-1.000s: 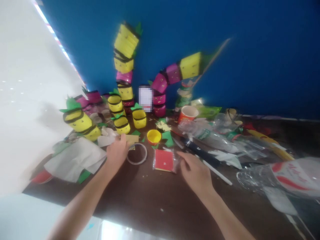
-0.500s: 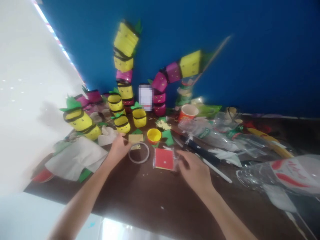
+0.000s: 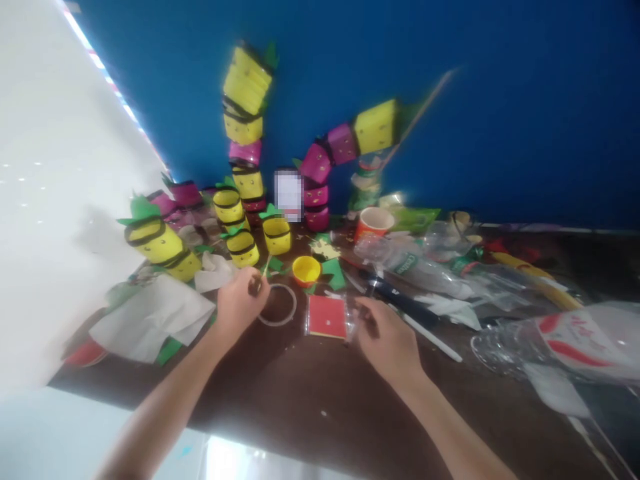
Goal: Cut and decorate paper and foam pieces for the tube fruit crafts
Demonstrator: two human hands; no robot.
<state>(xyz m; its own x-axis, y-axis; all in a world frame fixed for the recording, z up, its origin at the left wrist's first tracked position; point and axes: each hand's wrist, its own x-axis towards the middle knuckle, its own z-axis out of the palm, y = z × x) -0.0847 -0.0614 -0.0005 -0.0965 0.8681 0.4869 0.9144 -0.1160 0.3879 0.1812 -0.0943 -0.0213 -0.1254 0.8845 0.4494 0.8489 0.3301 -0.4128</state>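
My left hand [image 3: 241, 300] is closed, pinching a thin pale-yellow piece of paper [image 3: 265, 268] seen nearly edge-on. A ring-shaped roll of tape [image 3: 294, 305] lies just right of that hand, partly covered by it. Further right, a clear plastic packet [image 3: 327, 317] with red paper squares inside rests flat on the table. At its right edge is my right hand [image 3: 385, 337], fingers curled and closed on the clear plastic margin; the fingertips are partly blurred. Behind the packet stand a small yellow cup [image 3: 306, 271] and green paper scraps [image 3: 333, 275].
Yellow pineapple-like cups [image 3: 243, 248] and a crumpled white cloth [image 3: 153, 320] sit left. Against the blue wall rise curved stacks of yellow and purple cups [image 3: 316, 164]. Right are a paper cup [image 3: 374, 223], a dark-handled tool [image 3: 407, 300], a white stick [image 3: 434, 337] and plastic bottles [image 3: 575, 340].
My left hand has picked the pale-yellow paper up off the table and moved slightly right, over the tape roll's edge. My right hand stays by the packet.
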